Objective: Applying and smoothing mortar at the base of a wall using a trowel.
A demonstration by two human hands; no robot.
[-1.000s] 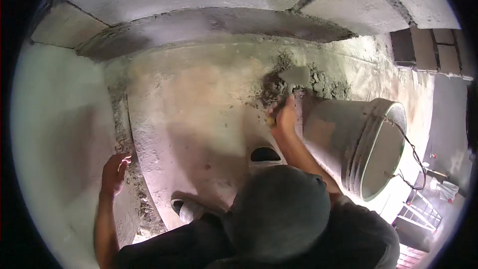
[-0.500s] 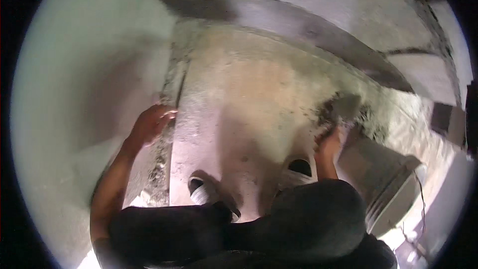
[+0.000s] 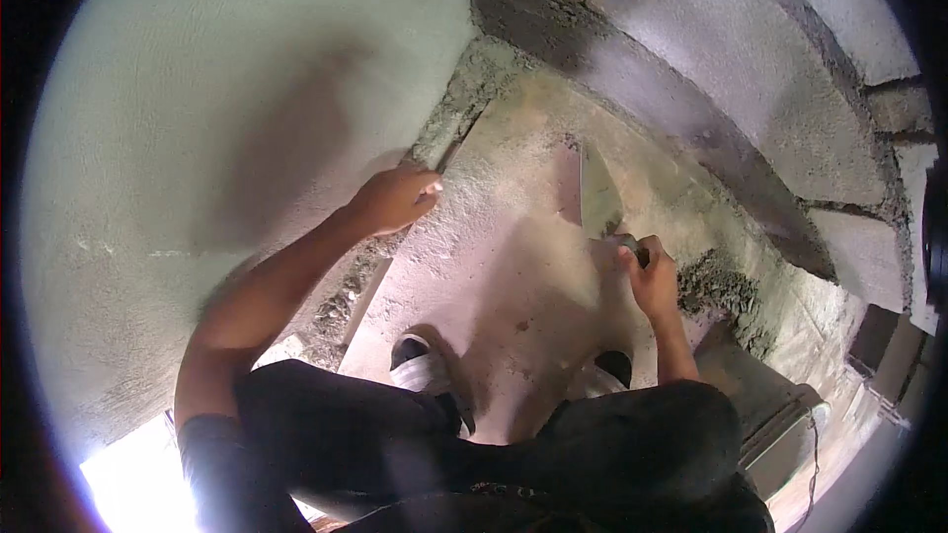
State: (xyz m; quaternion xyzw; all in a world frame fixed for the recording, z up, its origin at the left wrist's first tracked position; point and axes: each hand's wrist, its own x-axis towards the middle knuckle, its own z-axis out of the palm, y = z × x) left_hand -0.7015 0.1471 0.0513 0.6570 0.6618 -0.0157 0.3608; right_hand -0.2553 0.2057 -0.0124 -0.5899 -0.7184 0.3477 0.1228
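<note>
A pointed trowel (image 3: 598, 195) with a grey triangular blade is in my right hand (image 3: 654, 274), its fingers wrapped round the handle. The blade is tilted on edge above the pale, dusty slab (image 3: 494, 227), pointing away from me. Whether it touches the slab I cannot tell. Dark wet mortar (image 3: 726, 286) lies heaped just right of my right hand. My left hand (image 3: 397, 201) is closed with fingers curled, beside the slab's left edge and the foot of the smooth plastered wall (image 3: 247, 79). Nothing shows in it.
A bucket (image 3: 780, 434) lies tipped at the lower right, near my right knee. Block walls with mortar joints (image 3: 711, 59) rise at the far side and right. Crumbled mortar (image 3: 341, 311) lines the slab's left edge. My shoes (image 3: 420, 360) stand on the slab.
The trowel in my right hand has moved from the mortar heap, left and away, over the slab. My left hand has moved right and slightly farther, its fingers curling closed. My view has turned.
</note>
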